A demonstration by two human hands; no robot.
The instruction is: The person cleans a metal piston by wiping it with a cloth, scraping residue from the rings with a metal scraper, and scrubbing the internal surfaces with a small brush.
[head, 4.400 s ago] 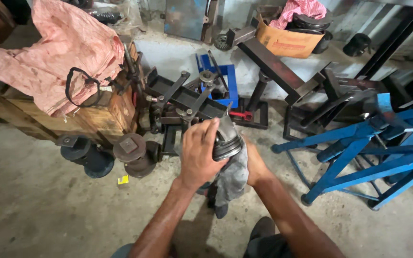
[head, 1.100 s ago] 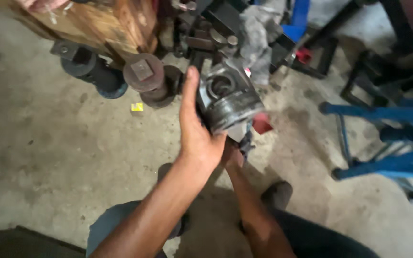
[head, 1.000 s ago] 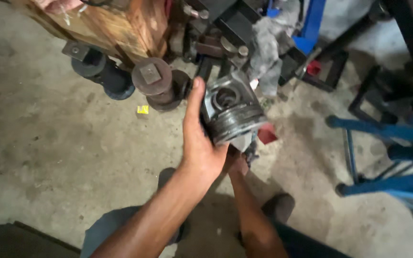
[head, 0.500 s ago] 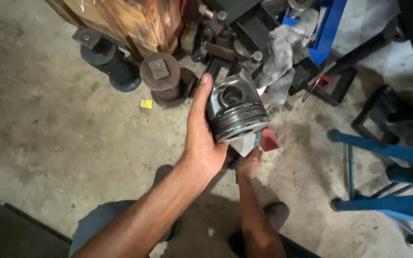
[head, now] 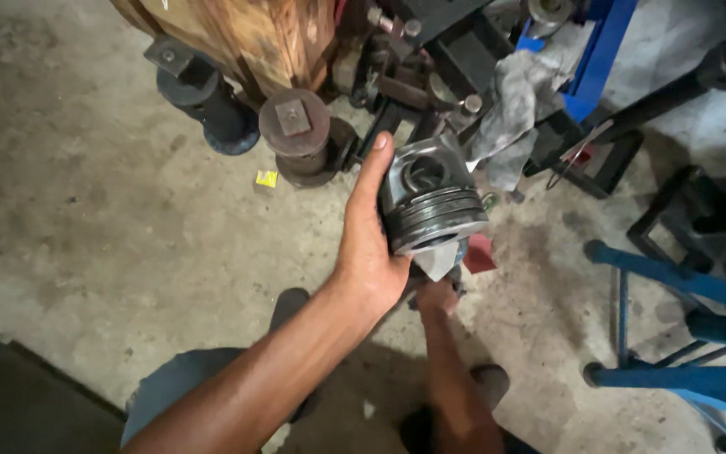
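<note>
Concrete workshop floor (head: 86,210). Left hand (head: 367,252) grips piston (head: 430,197); right hand (head: 437,296), at 6 o'clock beneath, grip hidden. Step: inspection. Next: steady turning.

piston (head: 430,197): dull grey metal, smooth ringed band, faint sheen
rag (head: 521,92): grey cloth, crumpled, matt
floor (head: 86,210): rough concrete, stained, matt
block (head: 245,34): reddish-brown wood, grained, worn
stands (head: 682,282): blue painted metal, slightly glossy
round weights (head: 296,134): rusty dark metal, rough

Stained concrete floor (head: 86,193), yellow scrap (head: 267,178)
</note>
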